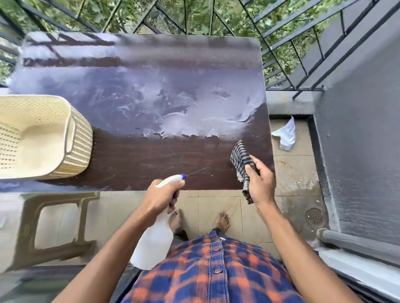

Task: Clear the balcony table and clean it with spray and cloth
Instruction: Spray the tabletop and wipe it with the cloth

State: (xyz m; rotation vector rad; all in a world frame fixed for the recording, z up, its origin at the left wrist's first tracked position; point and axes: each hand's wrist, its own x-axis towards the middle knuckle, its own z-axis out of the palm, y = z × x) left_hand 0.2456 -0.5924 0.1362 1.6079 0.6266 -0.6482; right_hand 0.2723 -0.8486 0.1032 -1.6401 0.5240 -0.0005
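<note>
- Left hand [160,199] is wrapped round the neck of the spray bottle [153,244], fingers on the blue trigger; nozzle points at the worktop [147,158], bottle body hangs down below the near edge.
- Thin jet visible off the nozzle, heading up-right over the worktop's near strip.
- Right hand [261,181] pinches the checked cloth [242,161] between thumb and fingers, at the near right corner of the worktop. Cloth's upper end lies over the surface, lower end hangs past the edge. Can't tell if it touches the wood.
- Worktop: dark brown, wet sheen across the middle and far part, near strip looks drier.
- Cream basket [33,138] sits on the left end of the worktop, partly out of view, well apart from both hands.
- White crumpled paper [285,135] on the floor right of the worktop, near the grey wall.
- Brown plastic chair [51,222] lower left, below the worktop edge.
- Railing [201,17] with foliage behind the far edge.
</note>
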